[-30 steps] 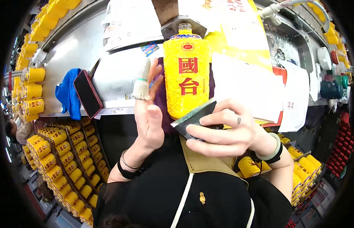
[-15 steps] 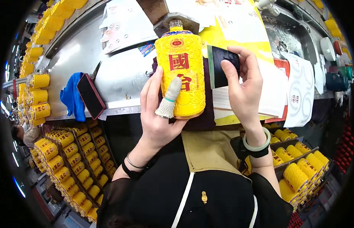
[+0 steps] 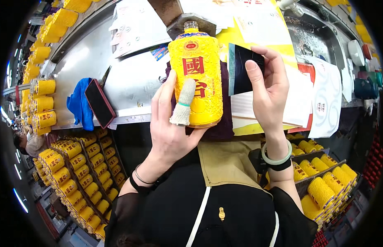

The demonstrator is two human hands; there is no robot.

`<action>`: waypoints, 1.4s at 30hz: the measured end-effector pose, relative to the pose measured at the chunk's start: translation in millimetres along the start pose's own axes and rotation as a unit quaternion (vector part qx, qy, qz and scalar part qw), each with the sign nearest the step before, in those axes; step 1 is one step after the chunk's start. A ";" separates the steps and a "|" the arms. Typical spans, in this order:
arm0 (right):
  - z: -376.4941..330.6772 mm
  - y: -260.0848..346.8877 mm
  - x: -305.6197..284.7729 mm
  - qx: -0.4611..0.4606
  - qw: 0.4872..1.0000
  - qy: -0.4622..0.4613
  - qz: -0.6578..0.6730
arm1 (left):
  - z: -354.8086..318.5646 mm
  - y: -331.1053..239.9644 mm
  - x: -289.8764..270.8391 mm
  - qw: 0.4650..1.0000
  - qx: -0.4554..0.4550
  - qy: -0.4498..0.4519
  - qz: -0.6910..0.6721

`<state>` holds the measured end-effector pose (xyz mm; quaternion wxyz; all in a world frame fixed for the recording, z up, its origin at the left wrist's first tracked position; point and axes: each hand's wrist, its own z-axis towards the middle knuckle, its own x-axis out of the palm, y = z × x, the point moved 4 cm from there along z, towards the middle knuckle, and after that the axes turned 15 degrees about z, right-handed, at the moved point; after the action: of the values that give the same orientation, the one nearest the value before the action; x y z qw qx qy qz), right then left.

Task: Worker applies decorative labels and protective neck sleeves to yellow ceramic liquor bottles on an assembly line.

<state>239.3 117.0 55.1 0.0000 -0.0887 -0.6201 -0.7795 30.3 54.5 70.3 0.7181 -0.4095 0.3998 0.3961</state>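
Observation:
A yellow embossed bottle point(image 3: 206, 78) with red characters and a clear glass neck lies on a dark purple cloth point(image 3: 225, 123). My left hand point(image 3: 171, 127) grips its lower left side; a pale knitted sleeve covers one finger, which presses on the bottle's front. To the right of the bottle, my right hand point(image 3: 271, 82) pinches a flat black scraper-like piece point(image 3: 243, 68) between thumb and fingers. Its pale green edge faces the bottle, a small gap apart. The bottle's neck points at a metal block point(image 3: 179, 29).
A phone point(image 3: 100, 103) and a blue cloth point(image 3: 78, 101) lie left on the metal bench. White sheets point(image 3: 138, 26) and papers point(image 3: 261, 109) lie around the bottle. A sink basin point(image 3: 311, 35) is at the far right. Racks of yellow bottles point(image 3: 78, 160) stand below the bench.
My right hand has moved slightly right and turned the black piece, so more of its face shows. The bottle and my left hand have hardly moved.

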 end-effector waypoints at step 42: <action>-8.1 76.8 94.4 -0.396 0.677 0.566 -0.255 | -18.6 65.4 3.9 0.936 -0.166 -0.059 -0.303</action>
<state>153.8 101.9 140.7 0.1171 0.5388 -0.1342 -0.8234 -31.5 61.6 42.7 0.7479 -0.6008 0.1422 0.2438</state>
